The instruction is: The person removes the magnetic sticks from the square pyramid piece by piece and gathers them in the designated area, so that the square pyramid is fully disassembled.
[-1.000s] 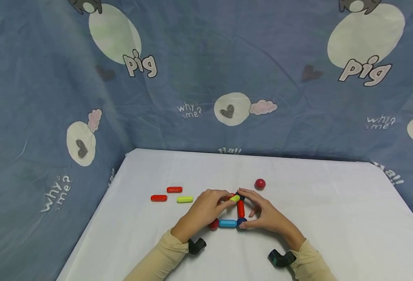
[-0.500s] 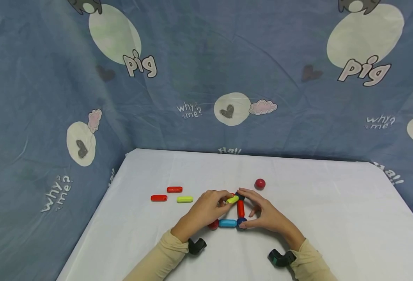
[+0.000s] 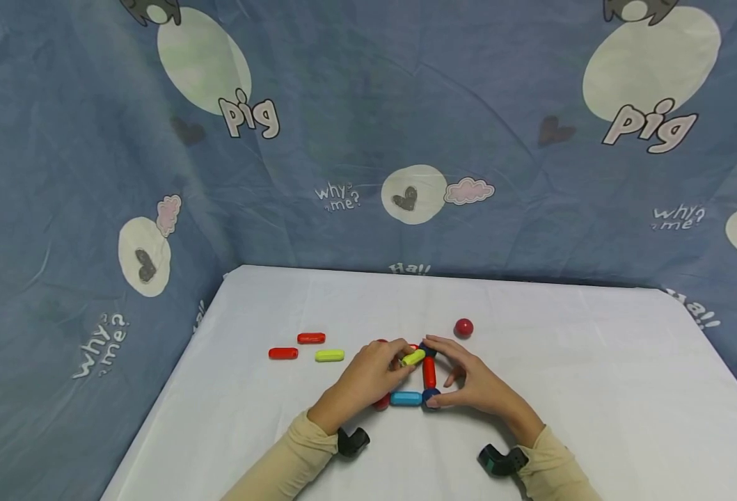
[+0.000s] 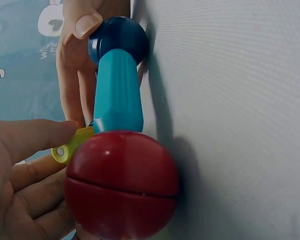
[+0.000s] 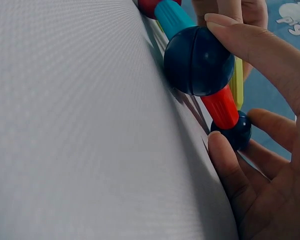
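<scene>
The left hand [image 3: 373, 367] is pinching a yellow stick [image 3: 413, 358] between thumb and fingers, and that stick is showing more of its length to the head camera than a second ago, its held end lying slightly nearer the person. Its other end is reaching the far navy ball [image 5: 232, 134], just right of the pinch; whether it is seated there, I cannot tell. The right hand [image 3: 479, 384] is keeping its place, thumb pressing on the near navy ball [image 5: 197, 62], fingers curling about the far one, with a red stick [image 3: 429, 373] spanning the gap between. The change is suggesting that the yellow stick is being angled into its joint while the right hand is steadying the frame. Nearer the person than the pinch, a blue stick [image 3: 406, 399] is linking the near navy ball to a red ball [image 4: 122, 187].

All this is resting on a white-covered table [image 3: 593, 362]. Left of the pinch, well apart, two loose red sticks [image 3: 283, 353] and a spare yellow stick [image 3: 329, 355] are lying; beyond the right fingers a loose red ball [image 3: 464, 328] is sitting. Behind, a blue printed curtain [image 3: 318, 104] is hanging past the far edge
</scene>
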Action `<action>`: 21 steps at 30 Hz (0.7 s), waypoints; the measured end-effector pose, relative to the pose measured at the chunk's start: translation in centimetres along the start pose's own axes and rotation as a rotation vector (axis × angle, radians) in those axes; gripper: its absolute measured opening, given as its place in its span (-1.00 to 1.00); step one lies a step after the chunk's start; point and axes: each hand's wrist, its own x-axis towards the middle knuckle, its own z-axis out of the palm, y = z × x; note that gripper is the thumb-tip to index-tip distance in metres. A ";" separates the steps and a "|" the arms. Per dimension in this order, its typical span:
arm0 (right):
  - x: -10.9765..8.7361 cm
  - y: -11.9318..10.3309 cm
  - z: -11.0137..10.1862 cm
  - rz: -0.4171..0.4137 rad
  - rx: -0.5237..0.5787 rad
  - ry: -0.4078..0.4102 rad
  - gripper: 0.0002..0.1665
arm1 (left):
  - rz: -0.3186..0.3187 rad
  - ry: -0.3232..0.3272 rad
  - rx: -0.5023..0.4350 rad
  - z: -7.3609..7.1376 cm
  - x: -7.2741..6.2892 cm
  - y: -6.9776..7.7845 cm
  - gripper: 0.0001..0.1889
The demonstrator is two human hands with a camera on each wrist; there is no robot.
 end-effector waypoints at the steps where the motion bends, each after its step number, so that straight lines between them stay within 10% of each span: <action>1: 0.0 0.0 0.0 -0.006 -0.001 0.000 0.14 | -0.002 -0.006 -0.006 0.0 0.0 0.0 -0.73; 21: 0.0 0.0 -0.1 0.005 -0.012 -0.018 0.16 | 0.083 -0.100 -0.181 -0.7 -0.2 0.0 -0.81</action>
